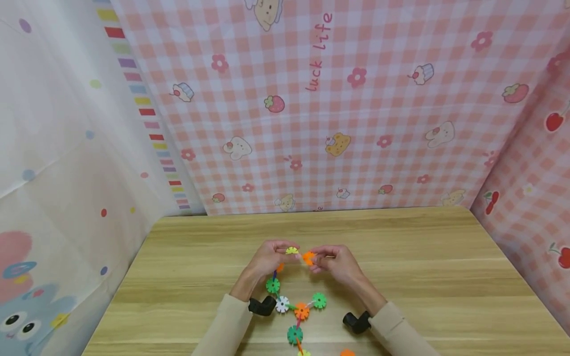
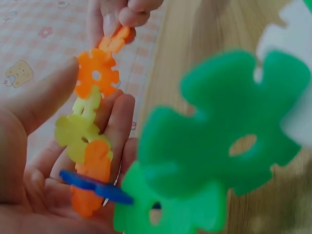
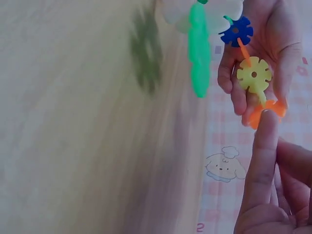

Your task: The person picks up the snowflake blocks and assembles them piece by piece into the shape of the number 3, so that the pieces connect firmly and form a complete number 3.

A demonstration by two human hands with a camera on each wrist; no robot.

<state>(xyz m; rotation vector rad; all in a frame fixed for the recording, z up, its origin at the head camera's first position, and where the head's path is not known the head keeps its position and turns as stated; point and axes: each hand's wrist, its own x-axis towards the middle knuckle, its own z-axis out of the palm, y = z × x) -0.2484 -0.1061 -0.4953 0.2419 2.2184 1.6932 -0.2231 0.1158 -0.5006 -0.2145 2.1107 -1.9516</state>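
Note:
Notched plastic snowflake discs are slotted together into a chain above the wood-patterned table. The left hand (image 1: 266,258) holds its far end, a yellow disc (image 1: 291,250) showing above the fingers. In the left wrist view its thumb lies against an orange disc (image 2: 97,74), with yellow discs (image 2: 78,136) and a blue disc (image 2: 95,186) along the palm. Close by, the right hand (image 1: 339,262) pinches an orange disc (image 2: 115,40) at the chain's tip. Green (image 1: 273,285), white (image 1: 282,304) and orange (image 1: 302,311) discs continue the chain toward the person. Fingers partly hide the joints.
One green disc (image 1: 319,300) branches off on the right, and another green disc (image 1: 295,334) leads to the lower edge. An orange disc (image 1: 347,353) is cut off there. Behind the table (image 1: 423,277) hangs a pink checked cloth (image 1: 378,109).

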